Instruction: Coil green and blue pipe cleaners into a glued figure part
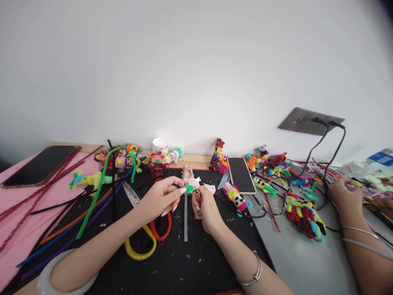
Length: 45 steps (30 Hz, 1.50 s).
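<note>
My left hand pinches a small bright green fuzzy piece between thumb and fingertips. Close beside it, my right hand is closed around a small red thing with a gold-brown end, mostly hidden by the fingers. Just beyond both hands lies a pink object with a stained end, partly covered; its kind is unclear. A translucent glue stick lies on the black mat between my forearms. Scissors with red and yellow handles lie under my left forearm.
Pipe cleaners spread over pink paper at left, near a dark phone. Several pipe-cleaner figures, a white cup and another phone stand or lie behind. Cables cross near another person's hand.
</note>
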Available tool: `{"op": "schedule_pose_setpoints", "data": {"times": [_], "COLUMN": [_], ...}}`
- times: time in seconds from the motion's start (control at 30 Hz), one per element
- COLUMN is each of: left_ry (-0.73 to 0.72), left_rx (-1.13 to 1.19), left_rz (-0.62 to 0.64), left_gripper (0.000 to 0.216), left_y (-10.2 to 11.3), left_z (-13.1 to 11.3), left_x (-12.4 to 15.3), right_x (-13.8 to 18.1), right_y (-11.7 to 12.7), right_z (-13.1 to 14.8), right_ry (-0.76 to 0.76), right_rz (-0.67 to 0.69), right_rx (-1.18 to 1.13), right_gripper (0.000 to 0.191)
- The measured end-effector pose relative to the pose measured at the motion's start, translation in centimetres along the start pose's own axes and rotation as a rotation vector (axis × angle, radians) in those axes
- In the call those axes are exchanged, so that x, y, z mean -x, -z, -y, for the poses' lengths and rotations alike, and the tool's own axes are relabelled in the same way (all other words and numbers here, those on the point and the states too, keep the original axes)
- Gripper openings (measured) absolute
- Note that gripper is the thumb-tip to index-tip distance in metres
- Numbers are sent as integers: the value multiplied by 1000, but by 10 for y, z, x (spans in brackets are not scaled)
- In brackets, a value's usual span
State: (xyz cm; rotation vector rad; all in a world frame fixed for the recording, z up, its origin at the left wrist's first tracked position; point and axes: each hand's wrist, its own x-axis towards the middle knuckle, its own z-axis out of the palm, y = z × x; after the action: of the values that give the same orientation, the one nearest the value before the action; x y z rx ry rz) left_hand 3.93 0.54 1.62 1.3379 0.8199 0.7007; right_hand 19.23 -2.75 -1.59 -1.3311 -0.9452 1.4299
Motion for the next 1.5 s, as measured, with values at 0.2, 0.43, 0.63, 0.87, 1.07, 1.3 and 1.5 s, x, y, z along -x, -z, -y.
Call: {"op": "schedule_pose_setpoints", "data": {"times": [0.2, 0.43, 0.63, 0.87, 1.07, 1.3, 1.5], "left_ry": [-160, -299, -359, -359, -383, -364, -377], "left_rx": [-344, -512, -590, -553, -618, -595, -564], "left_rz": [-100, -131, -146, -162, -155, -166, -188], "left_gripper": [12, 9, 9, 9, 9, 10, 9], "left_y": [-6, -5, -5, -4, -4, -5, -5], "left_z": [1, 4, 6, 3, 3, 4, 8], "left_x": [6, 8, 9, 11, 12, 12, 11], "right_x": [3, 4, 3, 2, 2, 5, 5], "right_y": [-1, -2, -1, 0, 0, -2, -4], "right_z": [3, 5, 4, 1, 3, 6, 7], "right_ry": [12, 29, 25, 11, 37, 79, 83], "right_rz": [-1, 2, 0, 15, 12, 14, 7], "right_rx": [20, 35, 51, 18, 72, 105, 129], "right_gripper": [48, 46, 46, 51, 49, 44, 43]}}
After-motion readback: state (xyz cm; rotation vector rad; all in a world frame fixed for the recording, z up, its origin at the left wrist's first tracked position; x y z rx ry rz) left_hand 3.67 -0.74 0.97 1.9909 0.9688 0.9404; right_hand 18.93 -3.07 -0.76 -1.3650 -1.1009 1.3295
